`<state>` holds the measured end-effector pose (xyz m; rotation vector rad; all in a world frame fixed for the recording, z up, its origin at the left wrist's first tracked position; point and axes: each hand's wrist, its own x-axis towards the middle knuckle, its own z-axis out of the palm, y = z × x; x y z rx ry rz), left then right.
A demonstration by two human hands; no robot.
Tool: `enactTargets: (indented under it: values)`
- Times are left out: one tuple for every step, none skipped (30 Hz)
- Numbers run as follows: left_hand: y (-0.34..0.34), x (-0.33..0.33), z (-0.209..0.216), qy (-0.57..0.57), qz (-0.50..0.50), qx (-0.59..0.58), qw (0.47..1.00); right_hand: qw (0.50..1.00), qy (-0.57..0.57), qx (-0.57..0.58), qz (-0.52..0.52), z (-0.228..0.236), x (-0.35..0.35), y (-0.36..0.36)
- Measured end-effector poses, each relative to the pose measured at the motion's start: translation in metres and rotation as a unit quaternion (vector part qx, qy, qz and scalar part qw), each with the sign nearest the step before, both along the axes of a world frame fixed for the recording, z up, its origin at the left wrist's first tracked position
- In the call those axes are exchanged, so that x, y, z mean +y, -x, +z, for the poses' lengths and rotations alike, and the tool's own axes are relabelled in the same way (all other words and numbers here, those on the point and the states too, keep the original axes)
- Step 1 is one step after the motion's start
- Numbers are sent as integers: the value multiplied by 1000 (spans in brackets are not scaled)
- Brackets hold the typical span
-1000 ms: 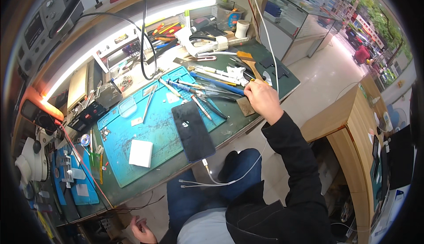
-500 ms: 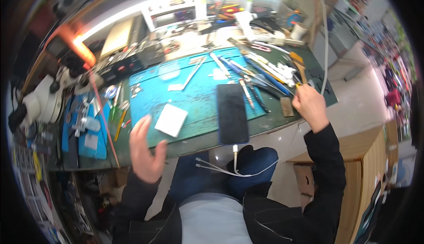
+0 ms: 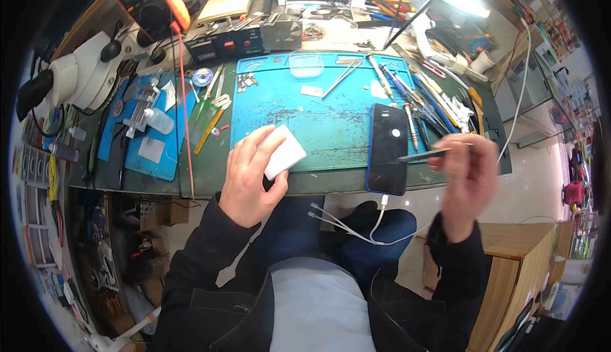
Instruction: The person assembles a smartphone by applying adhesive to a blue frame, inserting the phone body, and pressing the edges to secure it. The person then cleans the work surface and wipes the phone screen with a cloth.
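Note:
My left hand (image 3: 249, 177) is closed round the left side of a small white square box (image 3: 287, 153), fingers on top and thumb along its near edge. The box is at the front edge of the blue work mat (image 3: 267, 107). In my right hand (image 3: 468, 183), blurred by motion, is a slim dark tool (image 3: 421, 155) with a narrow grey tip pointing left; its exact kind is unclear. That tip appears over a dark smartphone (image 3: 384, 174) lying face up at the mat's right. A white charging cable (image 3: 374, 230) is plugged into the phone's near end and hangs over my lap.
Several pens, screwdrivers and tweezers (image 3: 424, 97) crowd the right of the mat. A clear plastic tray (image 3: 307, 65) sits at its back. At left stand a white microscope (image 3: 83, 75) and a small bottle (image 3: 159, 121). A wooden cabinet (image 3: 509, 244) is at lower right.
My left hand has closed on the white box. My right hand has moved from the tools at the right edge toward the phone, now with the slim dark tool. The view has shifted.

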<state>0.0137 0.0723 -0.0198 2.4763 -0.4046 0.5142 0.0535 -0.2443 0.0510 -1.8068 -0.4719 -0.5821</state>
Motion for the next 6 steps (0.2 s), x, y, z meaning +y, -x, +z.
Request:
enactTargets:
  values:
    - [3,4,-1,-2,7,3,1000,1000,2,18,9,-10,20,-2]
    - [4,7,-3,-1,10,5,1000,1000,11,13,6,-18,36,-5]
    - [5,9,-6,1,14,7,1000,999,26,-19,9,-29,46,-12]
    - [6,12,-8,3,16,9,1000,1000,28,4,2,-32,56,-16]
    - [7,15,-11,6,18,13,1000,999,32,27,-3,-34,63,-20]
    - [8,19,-14,9,21,16,1000,999,38,22,7,-42,66,-28]
